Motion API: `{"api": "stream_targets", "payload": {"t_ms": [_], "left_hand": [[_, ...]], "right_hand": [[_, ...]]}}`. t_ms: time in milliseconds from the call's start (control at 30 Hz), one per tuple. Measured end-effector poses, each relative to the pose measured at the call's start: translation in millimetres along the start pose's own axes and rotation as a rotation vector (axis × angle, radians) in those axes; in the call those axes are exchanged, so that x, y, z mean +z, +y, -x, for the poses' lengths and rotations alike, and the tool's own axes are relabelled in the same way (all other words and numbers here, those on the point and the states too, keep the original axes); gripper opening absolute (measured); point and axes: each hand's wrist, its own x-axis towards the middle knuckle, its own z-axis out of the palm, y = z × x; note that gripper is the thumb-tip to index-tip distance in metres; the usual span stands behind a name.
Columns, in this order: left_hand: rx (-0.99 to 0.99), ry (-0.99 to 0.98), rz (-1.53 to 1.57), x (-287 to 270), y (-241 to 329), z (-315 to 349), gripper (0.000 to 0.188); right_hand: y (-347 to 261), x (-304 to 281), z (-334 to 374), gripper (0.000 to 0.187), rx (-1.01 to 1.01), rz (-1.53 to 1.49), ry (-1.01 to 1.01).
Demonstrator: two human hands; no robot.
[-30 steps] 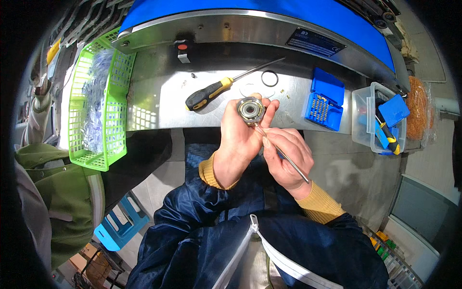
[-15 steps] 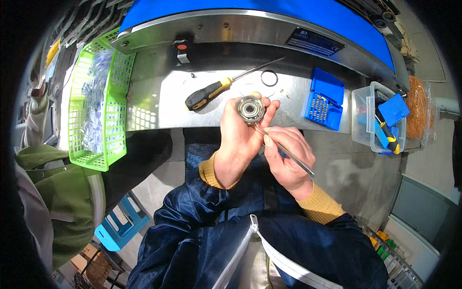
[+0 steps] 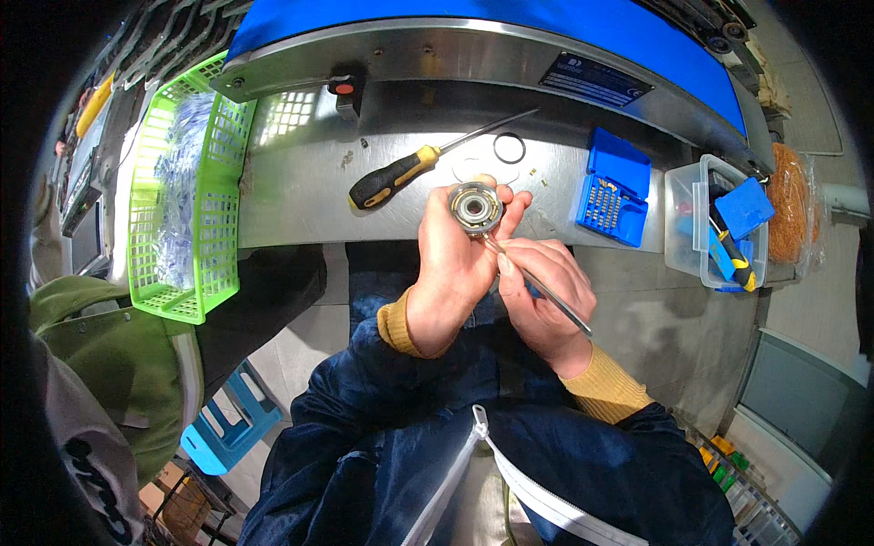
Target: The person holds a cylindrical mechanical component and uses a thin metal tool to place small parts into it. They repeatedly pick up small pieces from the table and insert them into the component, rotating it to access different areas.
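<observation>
Bearing-like metal part (image 3: 475,208) sits face up in the fingers of the left hand (image 3: 452,264), above the counter's (image 3: 296,205) near edge. That hand closes round its rim; the right hand (image 3: 551,296) pinches a thin metal rod (image 3: 566,311), its tip at the part's lower edge, though whether they touch is too small to tell. Both hands are close together. For good work here, I judge the left grip should be firm and level, fingertips clear of the tip's path, with the rod guided by short, light pressure so it doesn't skid into the palm. Just beyond lie a black ring (image 3: 510,162) and a yellow-and-black screwdriver (image 3: 396,179); farther right, an open blue case (image 3: 614,214); far left, a green basket (image 3: 223,205).
</observation>
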Motion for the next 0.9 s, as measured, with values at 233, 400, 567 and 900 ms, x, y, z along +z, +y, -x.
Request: {"api": "stream_targets", "payload": {"t_ms": [233, 400, 567, 900], "left_hand": [[-0.038, -0.021, 0.069, -3, 0, -2, 0.031], [-0.111, -0.025, 0.120, -4, 5, -4, 0.039], [-0.083, -0.078, 0.142, -5, 3, -3, 0.031], [-0.112, -0.050, 0.162, -1, 2, -1, 0.028]], "right_hand": [[-1, 0, -1, 0.023, -0.012, -0.009, -0.018], [-5, -7, -4, 0.022, -0.011, -0.008, -0.046], [-5, -8, -4, 0.021, -0.012, -0.024, -0.027], [0, -4, -3, 0.021, -0.013, -0.054, -0.022]]}}
